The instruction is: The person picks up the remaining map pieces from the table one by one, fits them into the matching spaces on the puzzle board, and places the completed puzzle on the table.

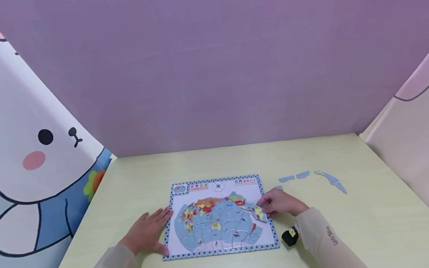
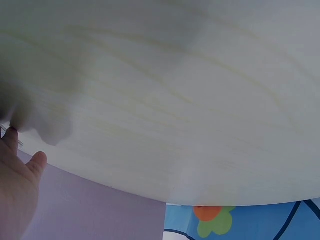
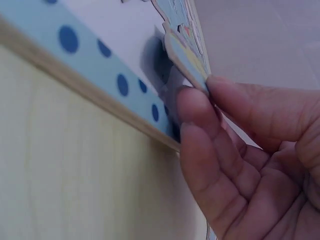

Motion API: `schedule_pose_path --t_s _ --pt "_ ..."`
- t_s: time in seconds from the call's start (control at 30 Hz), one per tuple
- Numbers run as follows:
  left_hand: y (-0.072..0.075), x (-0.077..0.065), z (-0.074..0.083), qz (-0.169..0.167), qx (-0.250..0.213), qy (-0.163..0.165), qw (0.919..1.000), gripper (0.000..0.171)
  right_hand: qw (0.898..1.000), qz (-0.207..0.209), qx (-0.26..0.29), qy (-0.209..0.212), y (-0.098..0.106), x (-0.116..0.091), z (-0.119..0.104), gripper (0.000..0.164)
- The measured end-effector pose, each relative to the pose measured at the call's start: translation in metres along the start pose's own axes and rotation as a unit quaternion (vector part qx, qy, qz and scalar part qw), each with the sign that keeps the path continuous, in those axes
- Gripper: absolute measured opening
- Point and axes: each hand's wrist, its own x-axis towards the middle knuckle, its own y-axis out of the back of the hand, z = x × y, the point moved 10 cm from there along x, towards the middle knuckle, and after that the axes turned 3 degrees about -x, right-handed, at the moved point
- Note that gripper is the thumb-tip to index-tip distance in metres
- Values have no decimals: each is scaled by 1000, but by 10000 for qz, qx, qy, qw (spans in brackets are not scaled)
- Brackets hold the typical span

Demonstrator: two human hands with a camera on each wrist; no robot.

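A world map jigsaw puzzle board point(image 1: 222, 252) with a dotted blue border lies on the table, much of its oval map filled with pieces. My left hand point(image 1: 148, 231) rests along the board's left edge, fingers extended; the left wrist view catches only part of this hand point(image 2: 17, 185). At the right side of the map, my right hand point(image 1: 279, 202) pinches a blue and yellow puzzle piece point(image 1: 258, 213) between thumb and fingers. Seen from the right wrist, that puzzle piece point(image 3: 187, 55) is tilted, its near edge raised above the white board surface.
Several loose blue puzzle pieces point(image 1: 286, 179) lie on the table point(image 1: 363, 232) beyond my right hand, among them a curved row of pieces point(image 1: 331, 178). A small black device point(image 1: 289, 237) sits at my right wrist. A purple backdrop point(image 1: 227, 63) rises behind the table.
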Motion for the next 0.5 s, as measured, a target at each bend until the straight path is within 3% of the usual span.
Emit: schedule_pose_path --t_s 0.5 --pt "-4 3 -4 -63 40 116 9999 115 9998 108 -77 -175 -4 1 0 18"
